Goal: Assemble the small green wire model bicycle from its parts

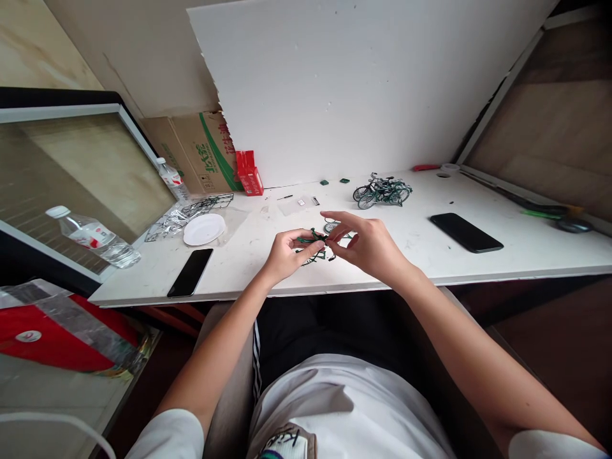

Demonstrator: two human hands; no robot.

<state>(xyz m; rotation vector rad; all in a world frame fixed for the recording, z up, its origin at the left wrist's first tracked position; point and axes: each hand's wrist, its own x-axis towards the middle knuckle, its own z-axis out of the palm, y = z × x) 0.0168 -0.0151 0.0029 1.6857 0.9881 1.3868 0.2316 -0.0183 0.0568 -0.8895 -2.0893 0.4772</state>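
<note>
Over the front of the white table [268,274], my left hand [289,256] has thumb and fingers closed on green model bicycle parts [310,242]. My right hand [366,245] meets it from the right, thumb and index finger pinched at the same parts. Whatever small piece sits between its fingertips is hidden. Just behind the hands lies a small spoked wheel [331,226], partly covered by my right hand. Farther back stand several assembled model bicycles [381,190], dark and green, close together.
A black phone [466,232] lies at right, another phone [190,273] at left. Behind that are a white plate [204,229] and dark part frames [208,204]. Water bottles [95,236] lean near the left edge; a red box [249,173] stands against the white board [335,89].
</note>
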